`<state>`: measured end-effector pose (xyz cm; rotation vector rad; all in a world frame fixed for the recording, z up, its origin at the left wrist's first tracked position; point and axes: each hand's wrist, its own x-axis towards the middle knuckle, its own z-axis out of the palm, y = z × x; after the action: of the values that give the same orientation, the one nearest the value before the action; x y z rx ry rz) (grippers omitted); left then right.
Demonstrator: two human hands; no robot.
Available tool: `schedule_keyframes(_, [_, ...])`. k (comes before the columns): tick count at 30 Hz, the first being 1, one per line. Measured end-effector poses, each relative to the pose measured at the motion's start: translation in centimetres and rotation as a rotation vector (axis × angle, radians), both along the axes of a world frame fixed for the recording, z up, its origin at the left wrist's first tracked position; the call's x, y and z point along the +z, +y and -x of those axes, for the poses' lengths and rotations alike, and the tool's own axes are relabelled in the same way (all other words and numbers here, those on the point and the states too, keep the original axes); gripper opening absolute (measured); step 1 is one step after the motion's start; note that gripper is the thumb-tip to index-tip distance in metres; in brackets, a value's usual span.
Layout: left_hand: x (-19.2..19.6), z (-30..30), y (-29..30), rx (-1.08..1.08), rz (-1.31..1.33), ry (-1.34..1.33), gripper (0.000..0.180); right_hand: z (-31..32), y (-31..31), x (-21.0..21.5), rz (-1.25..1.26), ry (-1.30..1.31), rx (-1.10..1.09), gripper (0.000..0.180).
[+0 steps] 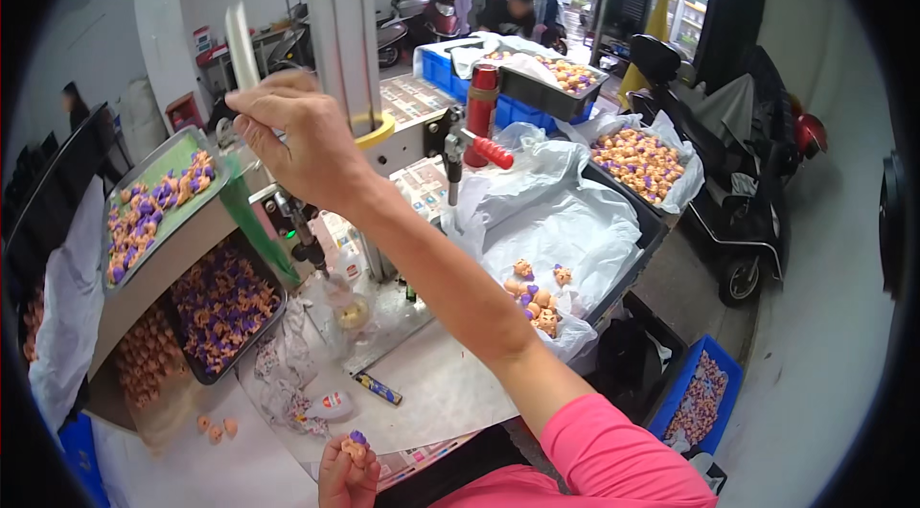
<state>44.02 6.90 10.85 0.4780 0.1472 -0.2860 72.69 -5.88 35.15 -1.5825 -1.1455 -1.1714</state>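
Observation:
My left hand (345, 481), low in the picture, pinches a small peach-coloured toy figure (354, 450) with a purple top. Stretched across the bench, my right arm ends in my right hand (299, 129), its fingers curled around the lower end of a pale upright bar (241, 48) blurred by motion. Below that hand stands a bench press (305, 244) with a metal spindle and a small green light. Clear upright tubes (347, 53) with a yellow ring (374, 131) rise beside it. A red-handled toggle clamp (491, 150) sits to the right.
Toy pieces fill a green-lined tray (206, 180) and a dark tray (273, 316) at left. A plastic-lined tray (565, 201) holds several figures. Behind it are a red thermos (481, 115) and stacked bins (436, 69). A lighter-like tube (379, 388) lies near me. Scooters (743, 182) and a person (508, 14) are beyond.

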Motion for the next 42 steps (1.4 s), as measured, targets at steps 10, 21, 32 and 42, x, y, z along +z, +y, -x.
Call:
schedule_keyframes(10, [1.5,1.2,3.4,0.053,-0.220,0.161,0.006,6.5,-6.7,-19.0,0.288,0.882,-0.483,0.017])
schedule_keyframes(21, [0.4,0.9,2.1,0.072,-0.058,0.120,0.018,5.6,-2.2,-28.0,0.270,0.582,-0.289,0.015])
schedule_keyframes(32, [-0.6,-2.0,7.4,0.196,-0.120,0.077,0.022,9.6,1.9,-26.5,0.361,0.722,-0.183,0.021])
schedule_keyframes(42, [0.6,-17.6,5.0,-0.065,-0.812,-0.044,0.024,13.0,-1.2,-23.3,0.171,0.812,-0.238,0.012])
